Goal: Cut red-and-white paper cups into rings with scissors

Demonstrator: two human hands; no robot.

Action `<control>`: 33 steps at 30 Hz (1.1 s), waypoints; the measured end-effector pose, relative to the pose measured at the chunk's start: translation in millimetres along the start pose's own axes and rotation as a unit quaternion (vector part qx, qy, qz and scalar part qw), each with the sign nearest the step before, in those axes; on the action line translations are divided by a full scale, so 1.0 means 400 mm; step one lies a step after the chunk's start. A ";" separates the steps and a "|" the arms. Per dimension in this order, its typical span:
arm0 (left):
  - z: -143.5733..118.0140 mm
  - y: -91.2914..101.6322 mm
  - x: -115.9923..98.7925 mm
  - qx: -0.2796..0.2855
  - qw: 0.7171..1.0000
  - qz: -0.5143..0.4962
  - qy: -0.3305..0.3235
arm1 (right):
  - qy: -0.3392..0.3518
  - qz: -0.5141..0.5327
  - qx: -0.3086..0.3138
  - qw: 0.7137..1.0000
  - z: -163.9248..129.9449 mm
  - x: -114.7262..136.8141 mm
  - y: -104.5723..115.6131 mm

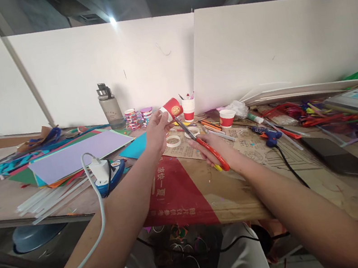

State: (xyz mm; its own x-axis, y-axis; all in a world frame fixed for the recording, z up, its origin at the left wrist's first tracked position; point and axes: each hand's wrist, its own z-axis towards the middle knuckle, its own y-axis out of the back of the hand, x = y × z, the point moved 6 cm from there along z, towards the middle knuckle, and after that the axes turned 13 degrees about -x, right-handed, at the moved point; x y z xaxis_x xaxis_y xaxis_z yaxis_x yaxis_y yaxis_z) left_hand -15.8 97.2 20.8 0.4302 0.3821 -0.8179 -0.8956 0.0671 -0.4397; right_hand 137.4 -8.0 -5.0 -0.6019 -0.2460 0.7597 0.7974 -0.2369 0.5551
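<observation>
Cutting a paper cup over a cluttered worktop [209, 193].

White boards [270, 45] stood behind the worktop, with coloured paper sheets [76, 158] lying at the left and a dark phone [341, 157] at the right – a grey water bottle [110, 106] rose by the boards. The left hand [157, 134] pinched a red paper cup [171, 108] held on its side above the worktop; the right hand [214, 151] was closed around red-handled scissors [201, 141], blades pointing up at the cup. Two cut white rings [173, 141] lay just below – two more red-and-white cups [227, 117] stood near.
</observation>
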 end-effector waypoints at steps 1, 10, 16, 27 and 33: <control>0.001 0.001 -0.001 0.000 1.000 0.001 -0.002 | 0.004 -0.001 -0.001 1.000 0.000 0.000 0.001; 0.004 0.002 -0.006 0.004 1.000 0.005 -0.024 | 0.023 -0.016 -0.005 1.000 0.000 0.006 0.006; -0.003 -0.007 -0.013 0.011 1.000 -0.002 -0.028 | 0.022 -0.013 -0.004 1.000 -0.003 0.011 0.008; 0.003 -0.007 -0.011 0.024 0.999 0.002 -0.027 | 0.013 -0.017 -0.001 1.000 -0.006 0.011 0.009; 0.001 -0.006 -0.012 0.020 0.999 -0.009 -0.024 | 0.016 -0.008 -0.002 1.000 -0.008 0.011 0.009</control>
State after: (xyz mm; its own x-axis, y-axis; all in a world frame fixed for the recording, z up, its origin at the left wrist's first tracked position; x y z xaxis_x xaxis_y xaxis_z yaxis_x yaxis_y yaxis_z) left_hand -15.7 95.5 25.8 0.4413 0.4250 -0.7904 -0.8918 0.1099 -0.4388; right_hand 137.3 -13.0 -0.7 -0.6163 -0.2721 0.7390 0.7870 -0.2456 0.5659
